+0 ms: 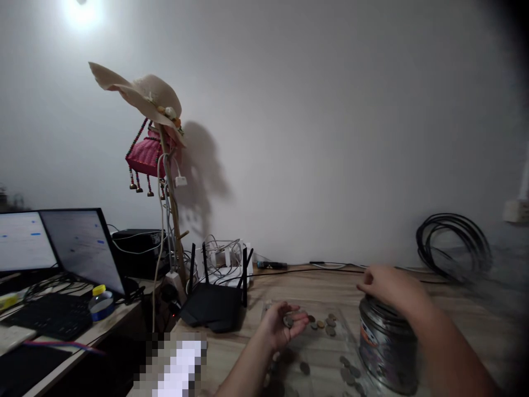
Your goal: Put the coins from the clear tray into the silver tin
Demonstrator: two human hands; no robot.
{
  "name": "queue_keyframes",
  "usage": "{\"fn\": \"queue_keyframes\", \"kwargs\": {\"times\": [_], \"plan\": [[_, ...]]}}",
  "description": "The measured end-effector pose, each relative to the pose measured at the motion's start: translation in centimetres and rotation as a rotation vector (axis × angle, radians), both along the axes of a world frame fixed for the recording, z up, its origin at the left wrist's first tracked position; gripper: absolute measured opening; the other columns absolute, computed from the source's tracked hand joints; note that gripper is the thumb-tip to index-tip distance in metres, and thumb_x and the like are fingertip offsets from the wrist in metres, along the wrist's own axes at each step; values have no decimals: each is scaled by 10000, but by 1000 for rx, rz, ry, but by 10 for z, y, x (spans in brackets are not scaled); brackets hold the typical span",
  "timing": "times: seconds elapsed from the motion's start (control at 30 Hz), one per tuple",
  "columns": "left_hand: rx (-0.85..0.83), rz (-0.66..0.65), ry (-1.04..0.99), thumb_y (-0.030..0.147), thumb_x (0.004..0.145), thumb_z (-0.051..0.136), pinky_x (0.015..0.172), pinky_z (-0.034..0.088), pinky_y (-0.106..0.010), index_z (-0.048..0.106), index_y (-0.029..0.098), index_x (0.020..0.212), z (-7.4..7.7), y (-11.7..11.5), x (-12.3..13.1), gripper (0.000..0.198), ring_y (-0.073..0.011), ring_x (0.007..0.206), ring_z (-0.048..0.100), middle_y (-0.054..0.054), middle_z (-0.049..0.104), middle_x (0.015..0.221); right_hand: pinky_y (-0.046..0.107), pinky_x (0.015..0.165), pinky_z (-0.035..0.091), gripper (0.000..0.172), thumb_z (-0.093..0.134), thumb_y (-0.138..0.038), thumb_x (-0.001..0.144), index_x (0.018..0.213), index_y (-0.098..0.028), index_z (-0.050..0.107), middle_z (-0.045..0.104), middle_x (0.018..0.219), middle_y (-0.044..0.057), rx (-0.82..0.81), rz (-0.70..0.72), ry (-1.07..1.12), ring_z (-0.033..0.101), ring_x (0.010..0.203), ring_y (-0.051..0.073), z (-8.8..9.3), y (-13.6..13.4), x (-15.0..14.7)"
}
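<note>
Nearest you, your left hand (284, 326) comes up from the lower edge, palm up, its fingers loosely cupped round a few coins (288, 320) (small and dark, hard to count). Far off to the left stand two lit monitors (78, 248) and a yellow-capped bottle (101, 302), then the black router (212, 309) near your wrist. Right of your fingertips, loose coins (328, 325) lie scattered on a clear sheet (322, 353) on the wooden table (314, 284). Further right the jar (386, 347) stands upright, long axis vertical, near your left hand but apart from it. Your right hand (388, 286) is the nearer one. It sits directly over the jar's top, fingers curled down and blurred, so you cannot tell whether they grip the rim or merely rest there. Beyond, a coil of black cable (452, 245) hangs at the wall.
</note>
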State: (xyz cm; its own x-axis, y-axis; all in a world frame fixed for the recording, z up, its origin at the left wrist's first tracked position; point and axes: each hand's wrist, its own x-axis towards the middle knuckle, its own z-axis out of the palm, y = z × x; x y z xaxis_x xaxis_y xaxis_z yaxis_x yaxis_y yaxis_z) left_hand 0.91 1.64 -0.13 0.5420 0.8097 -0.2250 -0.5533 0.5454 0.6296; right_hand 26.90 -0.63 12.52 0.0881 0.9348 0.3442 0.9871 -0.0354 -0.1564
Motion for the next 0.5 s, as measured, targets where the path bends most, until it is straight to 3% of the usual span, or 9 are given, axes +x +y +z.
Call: {"fn": "queue_keyframes", "kwargs": {"times": [0.1, 0.17, 0.23, 0.37, 0.5], "plan": [[-13, -43, -65, 402, 746, 464, 715, 444, -294, 527, 69, 881, 3, -2, 0, 365, -249, 887, 590, -183, 610, 865, 251, 579, 358, 227, 506, -353, 686, 759, -207, 665, 660, 733, 65, 26, 291, 72, 567, 659, 167, -5, -5, -53], [5, -36, -99, 454, 759, 442, 691, 435, -290, 539, 82, 852, 7, -4, 0, 395, -216, 791, 601, -142, 614, 793, 221, 577, 354, 218, 483, -288, 697, 770, -203, 670, 666, 738, 51, -68, 549, 126, 561, 652, 142, -21, -4, -92], [29, -10, -121, 476, 780, 402, 648, 419, -274, 551, 99, 796, 12, -6, 1, 405, -166, 652, 582, -88, 598, 694, 212, 550, 343, 210, 502, -235, 663, 774, -194, 674, 667, 708, 39, -201, 692, 106, 553, 612, 135, -43, -1, -123], [-11, 11, -71, 473, 813, 324, 599, 385, -260, 547, 115, 673, 14, -7, 3, 444, -139, 534, 524, -54, 540, 562, 219, 564, 342, 211, 547, -168, 596, 758, -192, 681, 672, 731, 40, -251, 645, 31, 557, 638, 151, -73, 4, -149], [-33, 15, -84, 371, 812, 353, 651, 402, -268, 559, 96, 714, 9, -5, 5, 357, -142, 555, 537, -73, 570, 576, 214, 533, 327, 180, 502, -189, 646, 669, -165, 680, 652, 635, 53, -271, 564, -11, 536, 574, 135, -61, 7, -135]]}}
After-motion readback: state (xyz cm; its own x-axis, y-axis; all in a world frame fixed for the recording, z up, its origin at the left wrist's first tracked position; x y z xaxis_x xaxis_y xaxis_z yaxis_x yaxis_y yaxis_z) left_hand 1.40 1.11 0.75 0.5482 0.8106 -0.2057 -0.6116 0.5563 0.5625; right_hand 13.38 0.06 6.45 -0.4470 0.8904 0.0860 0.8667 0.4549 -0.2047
